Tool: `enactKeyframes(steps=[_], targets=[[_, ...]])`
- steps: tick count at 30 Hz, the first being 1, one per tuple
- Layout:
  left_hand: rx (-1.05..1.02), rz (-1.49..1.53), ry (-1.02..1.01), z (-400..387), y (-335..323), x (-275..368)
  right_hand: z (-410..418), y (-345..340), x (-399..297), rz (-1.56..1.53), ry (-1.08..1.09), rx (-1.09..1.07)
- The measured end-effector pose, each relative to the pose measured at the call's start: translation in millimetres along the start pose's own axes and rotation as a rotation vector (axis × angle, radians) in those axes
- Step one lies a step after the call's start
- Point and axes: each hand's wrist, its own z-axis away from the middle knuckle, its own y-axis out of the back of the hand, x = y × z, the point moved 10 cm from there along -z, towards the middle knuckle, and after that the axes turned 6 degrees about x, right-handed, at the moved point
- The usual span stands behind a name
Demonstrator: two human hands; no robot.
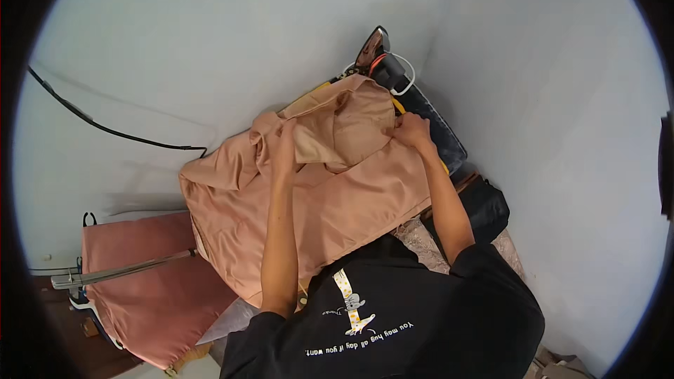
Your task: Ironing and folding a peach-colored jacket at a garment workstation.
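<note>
A peach-pink satin garment (358, 195) lies spread and rumpled over a dark padded board (442, 131) in front of me. My left hand (283, 142) pinches a gathered fold near the middle of the cloth. The garment's paler inner side (363, 121) shows between my hands, where the opening is turned back. At the right, my right hand (413, 130) grips the edge of the fabric, close to the yellow trim of the board. Beyond both hands, a clothes iron (375, 50) stands on its heel with its soleplate facing left, apart from the cloth.
A white cord (413, 71) loops beside the iron. At the left, a darker pink satin cloth (152, 273) hangs beneath a metal rod (126, 268). A black cable (105, 123) runs along the wall (237, 37). A black bag (482, 208) rests by my right forearm.
</note>
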Motion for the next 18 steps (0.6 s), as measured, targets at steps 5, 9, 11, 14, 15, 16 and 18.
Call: enactKeyframes(steps=[5,9,11,14,15,16,18], targets=[[-0.624,-0.03,-0.065,40.1,-85.1,10.1,4.6,21.4,24.8,-0.119,0.087,0.432],[-0.407,-0.24,-0.249,29.4,-24.6,-14.1,34.5,43.6,38.5,-0.408,0.032,0.509],[-0.247,-0.521,-0.397,34.5,-3.2,-29.3,42.6,38.8,44.9,-0.306,0.157,0.451],[-0.27,-0.735,-0.775,51.8,-27.9,-39.7,57.3,29.6,29.0,-0.146,0.216,0.287],[-0.264,-0.724,-0.773,47.8,-29.7,-52.5,62.4,29.6,23.5,-0.092,0.229,0.293],[-0.23,-0.844,-0.802,42.4,-35.1,-65.4,66.8,32.9,16.2,-0.059,0.264,0.374],[-0.182,-1.065,-0.843,26.6,-41.9,-85.4,68.9,31.3,8.6,-0.086,0.287,0.463]])
